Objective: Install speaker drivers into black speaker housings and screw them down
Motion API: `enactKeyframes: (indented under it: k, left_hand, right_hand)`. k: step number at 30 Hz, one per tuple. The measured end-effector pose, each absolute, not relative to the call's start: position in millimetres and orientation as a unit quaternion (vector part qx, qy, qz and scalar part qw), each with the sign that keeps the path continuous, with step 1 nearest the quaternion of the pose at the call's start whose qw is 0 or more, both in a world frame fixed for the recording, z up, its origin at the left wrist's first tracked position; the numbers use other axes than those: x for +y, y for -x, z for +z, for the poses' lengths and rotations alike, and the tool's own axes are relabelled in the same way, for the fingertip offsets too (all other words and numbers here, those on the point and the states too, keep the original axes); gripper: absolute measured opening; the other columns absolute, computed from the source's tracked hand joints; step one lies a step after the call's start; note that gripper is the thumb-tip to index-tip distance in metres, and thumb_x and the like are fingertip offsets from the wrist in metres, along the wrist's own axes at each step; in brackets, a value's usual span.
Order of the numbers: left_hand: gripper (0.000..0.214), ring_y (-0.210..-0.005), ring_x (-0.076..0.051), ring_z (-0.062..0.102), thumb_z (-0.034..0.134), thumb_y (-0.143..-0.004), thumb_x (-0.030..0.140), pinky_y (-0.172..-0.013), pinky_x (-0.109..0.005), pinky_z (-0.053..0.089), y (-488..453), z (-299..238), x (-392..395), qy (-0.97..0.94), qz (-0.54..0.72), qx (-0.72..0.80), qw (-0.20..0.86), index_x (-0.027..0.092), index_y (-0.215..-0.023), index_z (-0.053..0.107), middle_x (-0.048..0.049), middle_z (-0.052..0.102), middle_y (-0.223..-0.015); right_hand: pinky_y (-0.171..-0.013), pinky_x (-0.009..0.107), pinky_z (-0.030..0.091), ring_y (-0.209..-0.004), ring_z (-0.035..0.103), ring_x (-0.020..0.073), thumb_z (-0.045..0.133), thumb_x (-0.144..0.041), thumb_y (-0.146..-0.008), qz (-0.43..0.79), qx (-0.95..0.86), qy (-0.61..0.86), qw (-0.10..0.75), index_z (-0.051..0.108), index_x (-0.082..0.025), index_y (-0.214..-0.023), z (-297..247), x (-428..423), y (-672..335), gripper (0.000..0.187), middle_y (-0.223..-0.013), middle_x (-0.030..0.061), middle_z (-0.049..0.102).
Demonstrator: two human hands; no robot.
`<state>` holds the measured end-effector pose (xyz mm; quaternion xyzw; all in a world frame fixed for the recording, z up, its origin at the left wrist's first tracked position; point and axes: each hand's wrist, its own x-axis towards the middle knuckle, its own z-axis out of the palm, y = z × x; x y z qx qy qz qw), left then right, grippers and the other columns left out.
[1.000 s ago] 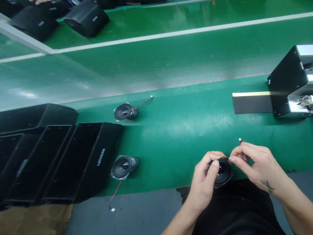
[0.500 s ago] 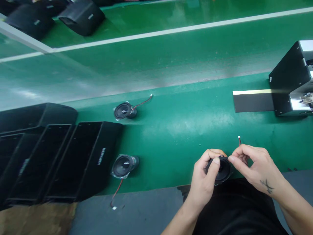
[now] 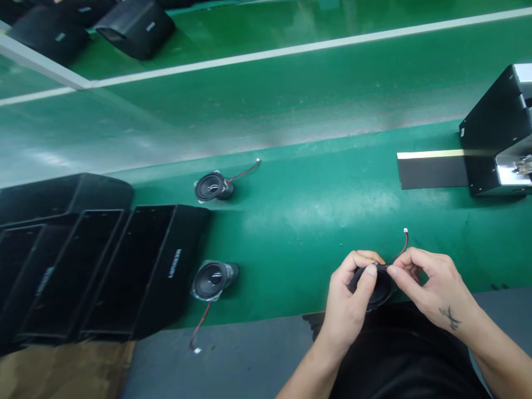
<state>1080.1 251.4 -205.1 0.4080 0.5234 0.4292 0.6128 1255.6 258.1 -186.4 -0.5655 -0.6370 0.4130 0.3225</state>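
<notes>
Close to the table's front edge, my left hand (image 3: 353, 291) is closed around a round black speaker driver (image 3: 379, 289), its thumb lying over the rim. My right hand (image 3: 428, 280) pinches at the driver's right upper edge, thumb against forefinger. From behind those fingers a red and black wire (image 3: 405, 244) runs up to a small white connector (image 3: 405, 230). What exactly the right fingertips grip, wire or rim, is mostly hidden. Two similar drivers rest on the green table to the left: one upper driver (image 3: 210, 187) and one lower driver (image 3: 210, 280), each with its own wire.
Black speaker cabinets (image 3: 183, 266) stand in a row at the left. A black and silver machine (image 3: 494, 133) is at the right edge, with a dark flat plate (image 3: 432, 170) beside it. A clear upright panel (image 3: 266, 105) borders the table's back; more cabinets (image 3: 137, 30) lie beyond.
More of the red wire shows above my right fingers, which have shifted down slightly. My left hand keeps its hold on the driver. The whole view has drifted a little.
</notes>
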Motion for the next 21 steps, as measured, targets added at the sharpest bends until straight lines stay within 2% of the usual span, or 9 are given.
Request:
enactKeyframes:
  k: [13,17,21]
  left_hand:
    - [0.029,-0.086,-0.018,0.064,0.075,-0.091,0.042,-0.083,-0.030,0.052,-1081.9,-208.7,250.5,-0.395,0.443,0.534,0.602,0.019,-0.081,0.062,-0.0046,0.068,-0.092]
    - [0.034,-0.089,-0.019,0.064,0.075,-0.091,0.048,-0.087,-0.032,0.053,-1083.1,-206.0,251.8,-0.394,0.440,0.543,0.597,0.019,-0.081,0.061,-0.0055,0.068,-0.094]
    - [0.039,-0.090,-0.020,0.064,0.074,-0.091,0.055,-0.088,-0.033,0.053,-1081.0,-204.2,254.4,-0.387,0.451,0.532,0.603,0.019,-0.083,0.061,-0.0055,0.068,-0.096]
  right_hand:
    - [-0.053,0.024,0.046,-0.054,0.055,0.0118,0.061,-0.031,-0.100,0.406,-0.638,0.562,0.335,0.064,-0.021,-0.077,-191.0,257.4,-1252.9,0.026,-0.063,-0.0026,0.062]
    - [-0.055,0.024,0.049,-0.056,0.056,0.0130,0.060,-0.031,-0.100,0.414,-0.645,0.552,0.327,0.066,-0.022,-0.083,-196.9,257.2,-1254.1,0.020,-0.066,-0.0016,0.063]
    - [-0.059,0.025,0.056,-0.064,0.064,0.0156,0.062,-0.032,-0.098,0.439,-0.654,0.536,0.303,0.068,-0.022,-0.094,-198.2,264.0,-1253.3,0.012,-0.079,0.0019,0.071]
